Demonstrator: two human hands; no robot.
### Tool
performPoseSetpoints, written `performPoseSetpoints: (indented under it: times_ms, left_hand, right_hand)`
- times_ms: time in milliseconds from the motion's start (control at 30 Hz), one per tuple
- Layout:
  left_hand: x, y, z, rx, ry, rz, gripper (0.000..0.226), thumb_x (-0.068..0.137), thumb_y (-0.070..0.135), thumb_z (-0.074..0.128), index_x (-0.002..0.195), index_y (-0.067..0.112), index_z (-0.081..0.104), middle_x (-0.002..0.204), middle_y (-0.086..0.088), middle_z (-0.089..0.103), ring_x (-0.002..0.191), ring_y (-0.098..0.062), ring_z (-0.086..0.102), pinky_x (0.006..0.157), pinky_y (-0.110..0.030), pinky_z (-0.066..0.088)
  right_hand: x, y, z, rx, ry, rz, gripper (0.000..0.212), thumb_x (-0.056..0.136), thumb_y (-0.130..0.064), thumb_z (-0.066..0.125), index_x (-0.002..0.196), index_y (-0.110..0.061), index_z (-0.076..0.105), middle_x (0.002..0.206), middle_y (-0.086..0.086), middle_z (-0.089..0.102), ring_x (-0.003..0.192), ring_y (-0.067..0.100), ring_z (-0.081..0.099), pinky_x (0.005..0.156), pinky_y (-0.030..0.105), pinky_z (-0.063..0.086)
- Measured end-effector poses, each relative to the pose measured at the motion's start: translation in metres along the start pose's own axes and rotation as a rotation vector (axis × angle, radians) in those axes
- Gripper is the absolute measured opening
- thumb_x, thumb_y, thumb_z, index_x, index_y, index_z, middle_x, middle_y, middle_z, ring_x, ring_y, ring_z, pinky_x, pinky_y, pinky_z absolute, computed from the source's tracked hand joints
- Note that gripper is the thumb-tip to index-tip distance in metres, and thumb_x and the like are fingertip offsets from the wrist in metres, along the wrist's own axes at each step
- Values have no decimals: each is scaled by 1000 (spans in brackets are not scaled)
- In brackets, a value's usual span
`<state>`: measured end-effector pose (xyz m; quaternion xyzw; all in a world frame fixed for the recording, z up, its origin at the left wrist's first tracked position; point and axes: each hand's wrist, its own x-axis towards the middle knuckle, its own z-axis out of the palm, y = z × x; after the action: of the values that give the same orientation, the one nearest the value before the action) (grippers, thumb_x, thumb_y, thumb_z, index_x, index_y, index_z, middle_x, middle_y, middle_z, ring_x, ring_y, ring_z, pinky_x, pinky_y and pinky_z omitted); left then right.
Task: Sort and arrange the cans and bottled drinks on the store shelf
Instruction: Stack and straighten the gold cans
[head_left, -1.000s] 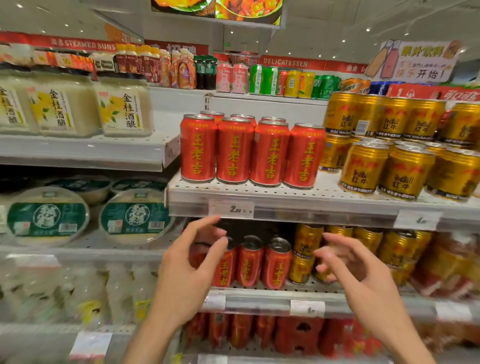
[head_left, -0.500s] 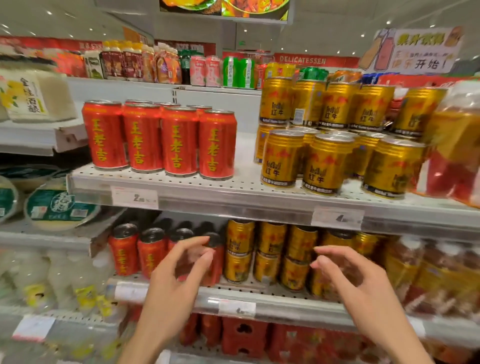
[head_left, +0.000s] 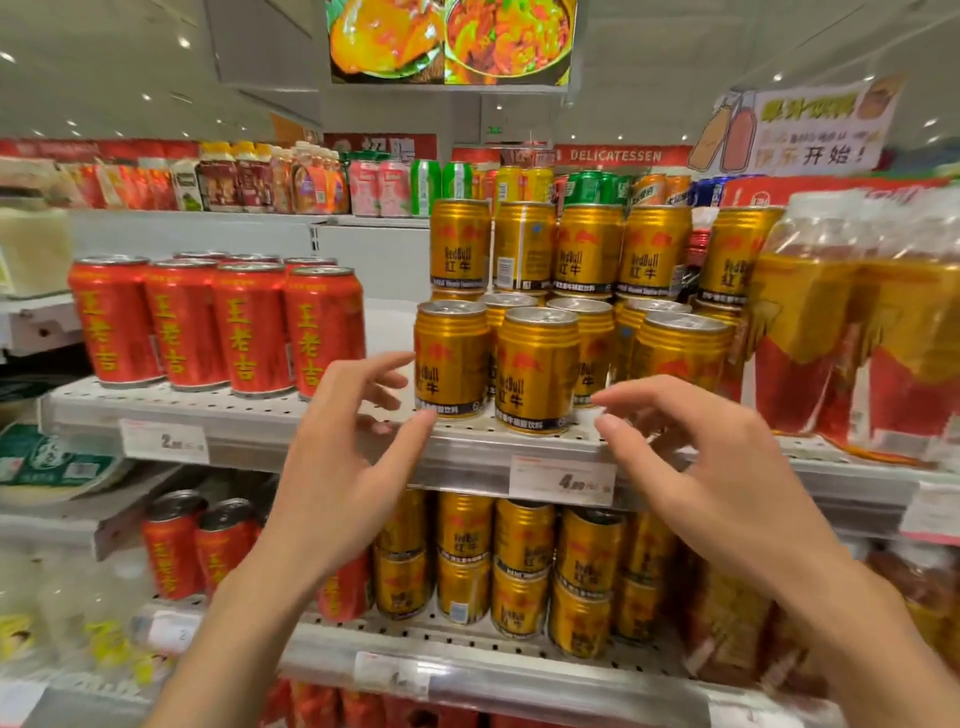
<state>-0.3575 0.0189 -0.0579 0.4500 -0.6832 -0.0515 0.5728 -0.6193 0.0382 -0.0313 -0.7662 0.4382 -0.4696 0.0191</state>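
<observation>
Gold Red Bull cans (head_left: 536, 366) stand two layers high on the white perforated middle shelf (head_left: 249, 410). A row of red cans (head_left: 244, 327) with yellow characters stands to their left. My left hand (head_left: 343, 457) hovers just left of the front gold cans, fingers spread and loosely bent, holding nothing. My right hand (head_left: 711, 467) hovers to the right of those cans, fingers extended toward them, also holding nothing. Neither hand touches a can.
Shrink-wrapped packs of bottled drinks (head_left: 857, 332) fill the shelf's right end. More gold cans (head_left: 524, 566) and red cans (head_left: 176, 545) stand on the lower shelf. Assorted cans and bottles (head_left: 395, 184) line the top shelf. Price tags (head_left: 563, 479) hang on the shelf edge.
The view has shifted right and closer to the gold cans. Both hands have risen from the lower shelf to the level of the middle shelf, on either side of the front gold cans.
</observation>
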Motion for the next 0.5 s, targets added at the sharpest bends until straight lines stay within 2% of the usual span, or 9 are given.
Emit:
performPoseSetpoints:
  times_ms: [67, 167, 233, 300, 333, 400, 500]
  left_hand:
    - [20, -2, 2, 65, -10, 50, 55, 89, 31, 71, 139, 31, 47, 124, 5, 51, 112, -5, 55, 89, -17, 48]
    - [47, -5, 8, 106, -120, 39, 71, 87, 39, 73, 147, 36, 35, 138, 7, 43, 124, -6, 49, 101, -27, 46]
    - [60, -7, 11, 90, -211, 11, 71, 87, 46, 71, 146, 45, 31, 143, 14, 43, 126, -2, 48, 105, -29, 43]
    - [69, -9, 12, 31, -284, -12, 64, 88, 47, 70, 141, 50, 35, 141, 19, 51, 122, 2, 54, 105, -29, 47]
    - [71, -10, 12, 1, -305, -21, 61, 88, 47, 71, 140, 51, 38, 138, 20, 55, 119, 3, 57, 103, -28, 49]
    - [73, -13, 11, -24, -298, -21, 61, 86, 47, 72, 139, 49, 41, 134, 22, 57, 116, 4, 59, 96, -18, 50]
    - [72, -18, 11, -25, -234, -13, 71, 84, 48, 74, 145, 43, 39, 134, 25, 55, 116, 8, 57, 87, -7, 46]
  right_hand:
    - [20, -3, -2, -53, 37, -82, 25, 91, -36, 63, 111, -24, 68, 96, -16, 66, 82, 6, 65, 66, 21, 54]
    - [50, -9, -1, -192, 21, -166, 43, 90, -46, 59, 125, -22, 60, 110, -8, 58, 78, 6, 62, 64, 21, 55]
    - [66, -13, 4, -308, -70, -153, 55, 88, -59, 49, 130, -24, 56, 122, -7, 52, 80, 5, 59, 70, 23, 55]
    - [75, -15, 9, -375, -168, -124, 60, 85, -66, 42, 127, -26, 54, 126, -8, 49, 82, 6, 57, 73, 23, 53]
    - [77, -15, 10, -383, -194, -115, 59, 84, -67, 41, 126, -27, 53, 126, -9, 48, 81, 7, 58, 73, 23, 52]
    - [79, -14, 10, -368, -218, -102, 55, 86, -66, 43, 123, -27, 53, 124, -11, 47, 82, 8, 60, 72, 24, 53]
    - [81, -13, 8, -354, -220, -114, 53, 86, -65, 44, 120, -26, 54, 119, -12, 47, 80, 5, 60, 70, 25, 54]
